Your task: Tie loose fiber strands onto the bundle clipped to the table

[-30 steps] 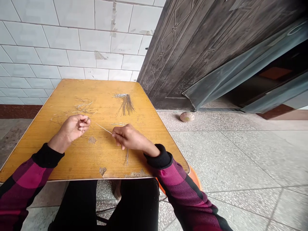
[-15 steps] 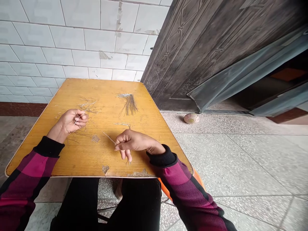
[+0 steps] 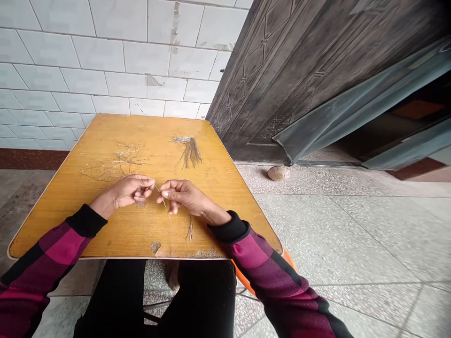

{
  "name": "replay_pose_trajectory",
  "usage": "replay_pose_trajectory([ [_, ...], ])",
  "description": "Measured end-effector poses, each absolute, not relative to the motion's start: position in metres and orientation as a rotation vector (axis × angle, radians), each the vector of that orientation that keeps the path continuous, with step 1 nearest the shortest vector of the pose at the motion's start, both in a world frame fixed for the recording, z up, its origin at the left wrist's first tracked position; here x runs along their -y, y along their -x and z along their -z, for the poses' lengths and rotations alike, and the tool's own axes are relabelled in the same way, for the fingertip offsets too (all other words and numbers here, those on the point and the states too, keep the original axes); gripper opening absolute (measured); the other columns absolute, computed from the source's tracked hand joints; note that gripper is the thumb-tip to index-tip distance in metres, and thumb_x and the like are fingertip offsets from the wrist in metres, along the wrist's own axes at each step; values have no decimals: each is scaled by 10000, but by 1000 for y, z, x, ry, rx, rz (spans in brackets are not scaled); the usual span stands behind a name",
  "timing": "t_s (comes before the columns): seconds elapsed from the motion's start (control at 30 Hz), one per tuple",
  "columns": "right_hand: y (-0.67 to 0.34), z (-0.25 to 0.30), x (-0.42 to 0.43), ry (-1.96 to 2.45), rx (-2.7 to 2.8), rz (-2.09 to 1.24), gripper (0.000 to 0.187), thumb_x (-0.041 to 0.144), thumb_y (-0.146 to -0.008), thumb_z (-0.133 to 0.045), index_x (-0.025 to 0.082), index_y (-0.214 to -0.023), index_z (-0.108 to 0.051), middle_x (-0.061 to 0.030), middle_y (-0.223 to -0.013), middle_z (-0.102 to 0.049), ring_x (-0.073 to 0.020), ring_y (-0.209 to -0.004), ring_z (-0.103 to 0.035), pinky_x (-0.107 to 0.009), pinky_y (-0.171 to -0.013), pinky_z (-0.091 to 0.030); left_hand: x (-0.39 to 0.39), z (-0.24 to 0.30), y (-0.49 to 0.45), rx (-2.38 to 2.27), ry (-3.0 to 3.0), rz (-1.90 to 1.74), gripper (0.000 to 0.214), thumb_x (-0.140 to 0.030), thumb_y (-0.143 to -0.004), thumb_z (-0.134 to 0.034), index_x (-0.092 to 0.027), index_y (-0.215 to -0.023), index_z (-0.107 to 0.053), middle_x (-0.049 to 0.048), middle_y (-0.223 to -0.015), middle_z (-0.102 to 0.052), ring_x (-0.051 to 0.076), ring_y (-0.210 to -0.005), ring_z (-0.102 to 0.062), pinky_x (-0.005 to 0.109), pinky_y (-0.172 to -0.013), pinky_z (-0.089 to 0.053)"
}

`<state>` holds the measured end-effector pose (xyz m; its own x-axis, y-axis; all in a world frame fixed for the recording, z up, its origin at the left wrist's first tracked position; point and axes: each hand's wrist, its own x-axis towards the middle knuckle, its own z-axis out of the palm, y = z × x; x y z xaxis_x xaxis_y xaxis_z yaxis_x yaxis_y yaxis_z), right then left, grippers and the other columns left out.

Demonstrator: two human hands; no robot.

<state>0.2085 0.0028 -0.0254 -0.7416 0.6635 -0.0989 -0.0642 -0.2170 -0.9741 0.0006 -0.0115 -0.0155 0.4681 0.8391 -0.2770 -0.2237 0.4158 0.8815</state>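
My left hand (image 3: 130,191) and my right hand (image 3: 181,197) meet near the middle of a yellow wooden table (image 3: 211,197), fingertips almost touching. Both pinch a thin pale strand (image 3: 162,201), whose end hangs below the fingers. Behind my left hand lies a loose scatter of fine strands (image 3: 120,162). A fanned bundle of darker strands (image 3: 188,152) sits further back, beyond my right hand. A short tuft of fibres (image 3: 190,230) lies just below my right hand, partly hidden by it.
Chipped veneer marks the table's front edge (image 3: 204,253). To the right stand a dark embossed metal door (image 3: 268,84) and a grey-green door curtain (image 3: 338,112). A small worn ball (image 3: 278,173) rests on the speckled floor. White tiles (image 3: 116,61) cover the back wall.
My left hand has moved right from the scattered strands to the table's middle, close to my right hand. The thin strand now runs between both hands.
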Motion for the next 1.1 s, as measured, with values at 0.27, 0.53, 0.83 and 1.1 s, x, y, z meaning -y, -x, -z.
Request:
replay_pose_trajectory([
  [0.27, -202, 30, 1, 726, 1560, -1966, 293, 369, -737, -730, 132, -815, -576, 11, -626, -696, -27, -325, -476, -155, -368, -439, 16, 13, -5, -979, -1308, -831, 218, -326, -749, -677, -137, -648, -638, 2, -525, -536, 50, -409, -342, 190, -399, -233],
  [0.53, -204, 26, 2, 734, 1552, -2049, 261, 350, -750, -704, 133, -823, -579, 19, -603, -692, -14, -302, -435, -153, -379, -452, 19, 2, -8, -1214, -1877, -897, 143, -195, -748, -597, -162, -677, -716, -3, -487, -601, 101, -452, -459, 209, -475, -327],
  [0.83, -199, 27, 5, 711, 1470, -2165, 298, 356, -721, -733, 131, -850, -587, 13, -595, -690, -8, -302, -405, -144, -376, -448, 11, -6, 10, -1121, -2069, -726, 179, -180, -763, -583, -175, -694, -748, -21, -477, -572, 96, -452, -451, 211, -488, -317],
  [1.1, -199, 31, 2, 723, 1362, -1961, 343, 399, -709, -758, 146, -834, -563, -2, -660, -711, -25, -337, -464, -174, -428, -495, 7, 4, 5, -1265, -1755, -1061, 145, -200, -696, -691, -163, -827, -740, 24, -640, -682, 141, -578, -561, 228, -565, -387],
])
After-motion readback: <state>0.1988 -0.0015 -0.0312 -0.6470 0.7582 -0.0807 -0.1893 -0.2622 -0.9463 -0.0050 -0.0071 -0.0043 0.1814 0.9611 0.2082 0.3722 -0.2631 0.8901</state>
